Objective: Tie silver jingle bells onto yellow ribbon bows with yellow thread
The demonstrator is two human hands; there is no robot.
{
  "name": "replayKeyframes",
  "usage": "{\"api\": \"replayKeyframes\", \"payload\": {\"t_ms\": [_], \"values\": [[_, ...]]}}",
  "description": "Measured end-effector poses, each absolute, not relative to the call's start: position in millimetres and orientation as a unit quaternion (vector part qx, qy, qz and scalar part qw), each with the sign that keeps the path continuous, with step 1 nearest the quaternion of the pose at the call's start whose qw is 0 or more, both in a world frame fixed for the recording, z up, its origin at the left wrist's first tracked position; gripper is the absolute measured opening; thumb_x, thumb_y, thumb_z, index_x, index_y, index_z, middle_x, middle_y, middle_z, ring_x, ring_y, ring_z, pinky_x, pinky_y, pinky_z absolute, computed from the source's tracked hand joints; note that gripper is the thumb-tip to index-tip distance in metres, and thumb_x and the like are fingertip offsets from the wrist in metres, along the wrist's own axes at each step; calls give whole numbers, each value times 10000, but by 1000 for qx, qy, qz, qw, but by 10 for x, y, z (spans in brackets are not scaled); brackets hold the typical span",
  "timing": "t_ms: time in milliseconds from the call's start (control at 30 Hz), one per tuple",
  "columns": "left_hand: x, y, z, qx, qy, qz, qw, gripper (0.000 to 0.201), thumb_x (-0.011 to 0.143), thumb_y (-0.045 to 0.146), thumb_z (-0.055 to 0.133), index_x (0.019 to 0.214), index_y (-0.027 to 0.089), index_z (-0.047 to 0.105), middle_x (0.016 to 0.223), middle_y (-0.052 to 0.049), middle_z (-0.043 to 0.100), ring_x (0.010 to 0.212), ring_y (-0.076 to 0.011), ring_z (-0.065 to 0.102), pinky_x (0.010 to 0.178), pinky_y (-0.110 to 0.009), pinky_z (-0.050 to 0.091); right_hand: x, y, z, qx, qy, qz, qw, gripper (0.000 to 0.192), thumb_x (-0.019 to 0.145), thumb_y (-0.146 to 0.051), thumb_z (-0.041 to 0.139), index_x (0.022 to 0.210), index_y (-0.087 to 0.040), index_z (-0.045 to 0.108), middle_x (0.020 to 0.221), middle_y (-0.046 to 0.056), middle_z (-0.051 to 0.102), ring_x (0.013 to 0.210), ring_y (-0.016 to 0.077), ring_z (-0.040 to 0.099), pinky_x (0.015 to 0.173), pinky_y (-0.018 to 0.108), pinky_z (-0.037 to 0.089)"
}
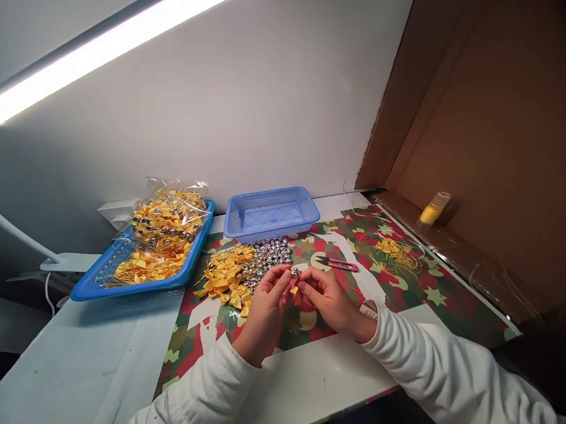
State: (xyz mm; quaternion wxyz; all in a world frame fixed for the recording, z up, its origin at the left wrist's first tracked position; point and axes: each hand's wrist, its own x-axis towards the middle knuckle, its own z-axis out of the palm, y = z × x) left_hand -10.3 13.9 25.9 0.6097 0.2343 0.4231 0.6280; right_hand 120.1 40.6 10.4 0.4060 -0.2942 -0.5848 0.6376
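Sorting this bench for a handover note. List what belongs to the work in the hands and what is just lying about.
In use:
- left hand and right hand, pinching a silver bell with a yellow bit
- pile of yellow bows
- pile of silver bells
- tray of finished bows

Lying about:
- empty blue basket
- red snips
- gold thread scraps
- yellow spool

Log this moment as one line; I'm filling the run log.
left hand: pinching small silver bell | right hand: on same bell | bow pile, bell pile: beside hands | snips: on mat
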Motion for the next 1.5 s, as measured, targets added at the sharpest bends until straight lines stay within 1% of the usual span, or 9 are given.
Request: {"api": "replayKeyframes", "payload": {"t_ms": [167, 333, 567, 667, 833, 933, 1033, 1200, 1500], "values": [[-162, 98, 290, 447, 476, 612, 446, 134, 722, 309, 715, 767, 183, 704, 828, -27, 638, 787, -157, 575, 677, -240, 459, 1215, 411, 77, -300, -596, 622, 409, 267, 867, -445, 586, 869, -180, 551, 657, -8, 603, 578, 101, 536, 555, 224, 420], [-235, 121, 261, 531, 475, 589, 382, 75, 767, 262, 687, 747, 192, 707, 866, -43, 598, 829, -180, 577, 694, -271, 454, 1233, 430, 101, -301, -634, 592, 396, 247, 887, -422, 560, 848, -181, 595, 683, 8, 621, 627, 131, 578, 600, 261, 442], [-315, 163, 359, 603, 449, 575, 323, 50, 800, 252, 690, 774, 223, 722, 951, -43, 582, 942, -189, 559, 826, -305, 439, 1339, 501, 386, -299, -732, 389, 472, 97, 846, -283, 643, 910, -221, 681, 1102, 60, 653, 1117, 215, 557, 978, 393, 407], [-323, 166, 424, 622, 428, 575, 315, 61, 818, 268, 676, 794, 229, 717, 961, -41, 583, 949, -192, 560, 842, -312, 442, 1338, 502, 503, -272, -746, 400, 457, 88, 856, -283, 636, 825, -217, 684, 962, 47, 683, 985, 197, 613, 914, 372, 450], [-426, 228, 364, 717, 480, 456, 219, 234, 921, 312, 494, 1078, 218, 639, 1066, -78, 614, 997, -237, 551, 862, -383, 425, 1426, 534, 754, -286, -722, 462, 428, 192, 887, -362, 587, 816, -196, 653, 834, 31, 682, 827, 166, 635, 779, 316, 496], [-499, 286, 251, 790, 554, 248, 91, 161, 857, 318, 582, 942, 218, 674, 954, -66, 648, 930, -262, 537, 813, -402, 390, 1627, 562, 1040, -258, -671, 509, 473, 194, 883, -380, 605, 823, -197, 630, 791, 13, 681, 779, 140, 645, 759, 295, 520], [-519, 315, 177, 812, 564, 141, 46, 136, 864, 298, 564, 851, 225, 677, 922, -59, 648, 914, -258, 531, 763, -379, 371, 1875, 524, 1403, -221, -638, 523, 520, 139, 882, -361, 623, 840, -229, 621, 674, -35, 634, 644, 105, 619, 685, 273, 534], [-480, 310, 168, 806, 574, 137, 42, 149, 878, 270, 524, 818, 203, 642, 901, -67, 645, 884, -253, 539, 723, -361, 363, 2114, 306, 1981, -201, -654, 439, 582, 84, 878, -299, 643, 830, -232, 658, 540, -69, 511, 478, 61, 497, 621, 264, 518], [-501, 305, 187, 804, 576, 142, 43, 233, 902, 344, 501, 816, 211, 672, 886, -62, 668, 887, -246, 564, 730, -355, 364, 2183, 199, 2561, -186, -671, 320, 643, 267, 940, -137, 523, 741, -202, 688, 516, -67, 424, 423, 38, 407, 539, 260, 458]]}}
